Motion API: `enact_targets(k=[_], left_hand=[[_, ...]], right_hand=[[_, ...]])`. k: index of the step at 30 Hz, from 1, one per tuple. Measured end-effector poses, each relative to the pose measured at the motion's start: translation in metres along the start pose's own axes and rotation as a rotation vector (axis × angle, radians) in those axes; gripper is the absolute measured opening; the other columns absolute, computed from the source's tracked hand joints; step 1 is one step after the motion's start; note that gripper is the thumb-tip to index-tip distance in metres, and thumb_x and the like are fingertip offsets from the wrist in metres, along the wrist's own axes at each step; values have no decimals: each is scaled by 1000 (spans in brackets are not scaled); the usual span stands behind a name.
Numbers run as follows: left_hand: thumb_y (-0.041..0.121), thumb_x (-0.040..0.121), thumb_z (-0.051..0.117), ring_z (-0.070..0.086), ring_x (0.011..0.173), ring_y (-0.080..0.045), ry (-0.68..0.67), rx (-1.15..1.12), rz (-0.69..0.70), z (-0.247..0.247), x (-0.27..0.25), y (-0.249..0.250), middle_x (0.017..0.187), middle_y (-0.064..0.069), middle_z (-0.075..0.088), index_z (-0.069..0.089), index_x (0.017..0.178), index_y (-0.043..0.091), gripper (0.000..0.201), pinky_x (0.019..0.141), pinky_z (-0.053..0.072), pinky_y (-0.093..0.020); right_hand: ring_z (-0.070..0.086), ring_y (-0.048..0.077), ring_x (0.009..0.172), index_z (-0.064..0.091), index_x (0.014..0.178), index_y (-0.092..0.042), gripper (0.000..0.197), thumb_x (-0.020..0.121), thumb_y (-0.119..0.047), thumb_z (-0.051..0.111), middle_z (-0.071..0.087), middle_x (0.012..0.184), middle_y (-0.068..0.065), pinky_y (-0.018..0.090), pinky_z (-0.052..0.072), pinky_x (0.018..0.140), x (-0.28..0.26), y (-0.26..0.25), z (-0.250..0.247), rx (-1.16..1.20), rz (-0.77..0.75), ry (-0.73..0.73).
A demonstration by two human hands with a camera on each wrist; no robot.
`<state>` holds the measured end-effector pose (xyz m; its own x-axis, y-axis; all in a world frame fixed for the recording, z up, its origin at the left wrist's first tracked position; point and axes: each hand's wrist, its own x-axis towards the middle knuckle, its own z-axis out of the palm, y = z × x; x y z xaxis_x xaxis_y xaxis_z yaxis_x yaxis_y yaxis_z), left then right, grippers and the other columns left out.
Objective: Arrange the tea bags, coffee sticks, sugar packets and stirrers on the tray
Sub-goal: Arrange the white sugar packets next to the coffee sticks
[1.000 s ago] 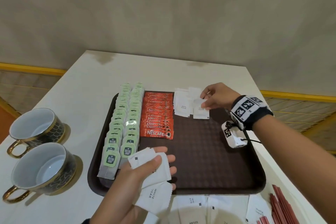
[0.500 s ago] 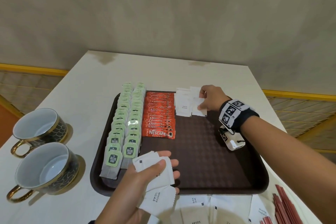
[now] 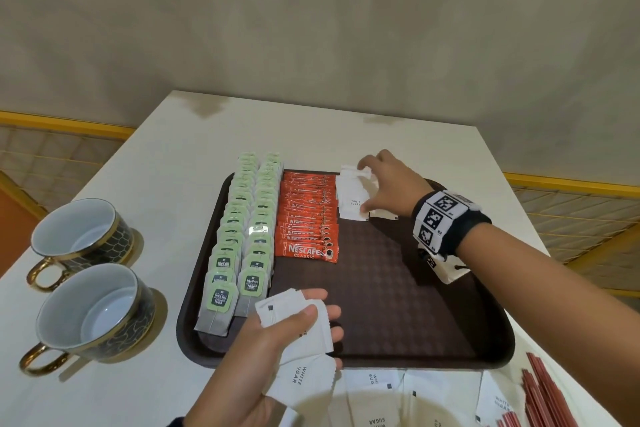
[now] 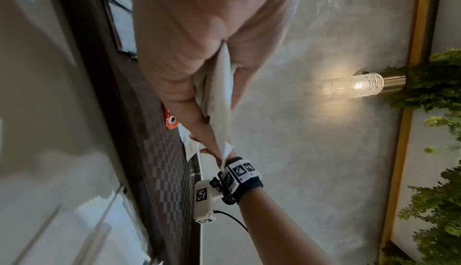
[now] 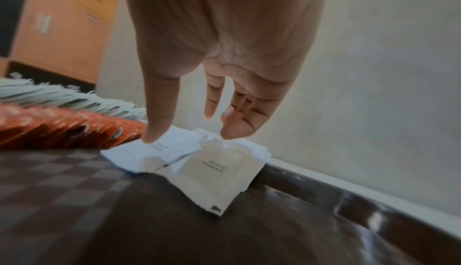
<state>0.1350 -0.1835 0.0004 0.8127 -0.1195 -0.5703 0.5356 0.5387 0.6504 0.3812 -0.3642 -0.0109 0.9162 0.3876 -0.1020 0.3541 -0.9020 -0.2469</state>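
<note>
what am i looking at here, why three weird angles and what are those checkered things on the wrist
No machine: a person's two bare hands, filmed by a head camera and one camera strapped to each wrist; the checkered squares sit on the wristband. On the table, a brown tray holds rows of green tea bags, orange coffee sticks and white sugar packets. The right hand touches those packets with straight fingers. The left hand grips more sugar packets. Two cups stand to the left, red stirrers at the right.
</note>
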Motion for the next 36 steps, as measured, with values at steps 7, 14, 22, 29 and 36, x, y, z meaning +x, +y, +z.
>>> enact_targets(k=[7,14,22,29,36], left_hand=[[4,83,61,74,82,-35,-36,11,-12,-6,1,0,99,-21,74,68,107,4,25,56,61,-46],[9,66,64,74,80,-35,-73,14,-24,-13,1,-1,98,-23,73,68,105,3,40,56,60,-47],[8,73,77,73,83,-38,-72,46,-25,-14,3,-6,98,-24,73,79,89,7,16,67,60,-50],[11,72,63,73,85,-36,-99,-40,-30,-10,-4,1,101,-23,73,69,107,3,37,66,59,-51],[10,83,56,68,103,-37,-182,-251,-72,-4,-6,19,115,-26,68,58,124,-2,43,81,56,-50]], right_hand=[[44,25,119,35,145,-31,82,76,-44,78,39,131,6,38,47,82,8,-19,8,-263,-93,-80],[46,24,117,42,138,-27,72,78,-47,75,43,130,5,34,43,78,14,-17,13,-231,-86,-46],[45,21,117,39,143,-33,77,77,-51,73,42,128,4,37,47,80,19,-21,14,-260,-138,-73],[47,22,116,37,144,-29,81,76,-55,73,40,131,5,36,47,83,7,-23,2,-137,-111,-19],[51,-1,94,46,137,-28,66,81,-56,64,47,118,-4,14,42,78,-72,-49,-25,320,-142,155]])
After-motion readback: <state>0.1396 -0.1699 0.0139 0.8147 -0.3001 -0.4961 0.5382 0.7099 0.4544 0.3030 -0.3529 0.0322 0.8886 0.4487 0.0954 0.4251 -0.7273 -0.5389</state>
